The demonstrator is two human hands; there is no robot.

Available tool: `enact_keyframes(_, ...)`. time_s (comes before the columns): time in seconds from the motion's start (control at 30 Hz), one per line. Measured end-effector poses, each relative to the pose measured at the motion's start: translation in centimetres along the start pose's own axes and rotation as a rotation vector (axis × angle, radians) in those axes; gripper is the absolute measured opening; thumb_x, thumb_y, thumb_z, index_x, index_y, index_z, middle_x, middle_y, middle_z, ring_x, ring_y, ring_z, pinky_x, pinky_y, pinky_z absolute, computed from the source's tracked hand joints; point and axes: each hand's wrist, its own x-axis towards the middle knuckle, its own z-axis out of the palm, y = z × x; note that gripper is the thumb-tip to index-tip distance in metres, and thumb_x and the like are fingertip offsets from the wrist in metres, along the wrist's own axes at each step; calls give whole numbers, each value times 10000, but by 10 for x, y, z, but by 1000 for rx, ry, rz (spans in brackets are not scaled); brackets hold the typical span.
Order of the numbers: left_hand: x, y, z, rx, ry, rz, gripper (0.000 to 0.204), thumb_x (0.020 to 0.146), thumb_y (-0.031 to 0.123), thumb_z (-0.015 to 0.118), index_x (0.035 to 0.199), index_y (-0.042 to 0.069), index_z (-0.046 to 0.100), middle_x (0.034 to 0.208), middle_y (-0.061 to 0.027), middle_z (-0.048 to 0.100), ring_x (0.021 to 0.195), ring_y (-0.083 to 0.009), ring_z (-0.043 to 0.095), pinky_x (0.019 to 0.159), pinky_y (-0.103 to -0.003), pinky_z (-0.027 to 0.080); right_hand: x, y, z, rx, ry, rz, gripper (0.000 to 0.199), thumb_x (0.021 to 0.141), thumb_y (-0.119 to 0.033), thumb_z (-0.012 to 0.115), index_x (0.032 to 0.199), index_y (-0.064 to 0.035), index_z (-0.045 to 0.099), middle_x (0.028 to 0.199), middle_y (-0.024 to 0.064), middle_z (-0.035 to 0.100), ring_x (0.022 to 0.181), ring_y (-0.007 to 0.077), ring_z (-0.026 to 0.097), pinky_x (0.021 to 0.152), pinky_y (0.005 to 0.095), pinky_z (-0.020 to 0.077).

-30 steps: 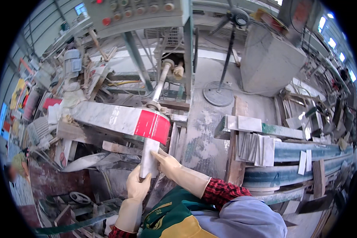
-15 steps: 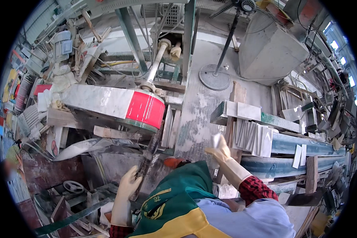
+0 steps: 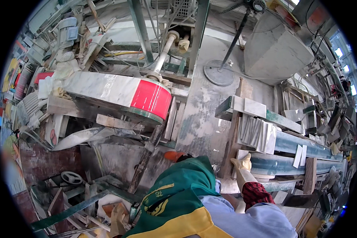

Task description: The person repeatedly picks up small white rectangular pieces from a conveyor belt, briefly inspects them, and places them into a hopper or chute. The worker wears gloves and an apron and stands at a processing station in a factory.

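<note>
My right hand (image 3: 242, 163), in a cream glove, is closed on a small white tile (image 3: 242, 153) at the near left end of the right-hand bench. Just beyond it, a row of thin white tiles (image 3: 258, 133) leans together on edge. My left hand (image 3: 117, 222), also gloved, hangs low by the green apron (image 3: 178, 180); its fingers are too unclear to read. Ahead on the left is a belt machine with a white-grey belt (image 3: 101, 87) and a red section (image 3: 151, 99) at its rounded end.
Two pale tiles (image 3: 254, 108) lie on a green beam. Blue-green rails (image 3: 281, 163) run to the right, with a wooden block (image 3: 310, 174) against them. A fan stand's round base (image 3: 219, 73) is on the floor ahead. Scrap and a handwheel (image 3: 71, 177) fill the lower left.
My right hand has moved right and down with the white tile, from over the floor to the bench end. My left hand has dropped toward the lower edge. The view has shifted slightly.
</note>
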Motion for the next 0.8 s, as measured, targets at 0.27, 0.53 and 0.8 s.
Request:
enact_keyframes(0.27,-1,-28,-17,-94,45,28,584,837,143,706,1349,23,453,1267,-164,562,1151,-234,556,954,-312,444,1,-9,9,-111,44,64,1153,588,-441,853,1456,-23,218,1293,204,545,1191,341,543,978,386,467)
enact_keyframes(0.53,-4,-89,-51,-170,315,333,503,876,102,652,1338,20,468,1280,-121,563,1159,-211,552,964,-306,445,-39,-29,-22,-300,160,-349,625,667,-319,722,1207,-123,476,1083,202,606,1046,367,596,882,437,496)
enact_keyframes(0.8,-151,-153,-56,376,1305,236,594,883,193,629,1407,32,400,1400,-234,436,1272,-353,439,1067,-407,345,-33,-136,33,-249,-192,-1130,433,764,-161,584,1185,-70,629,773,162,675,767,287,661,731,384,507)
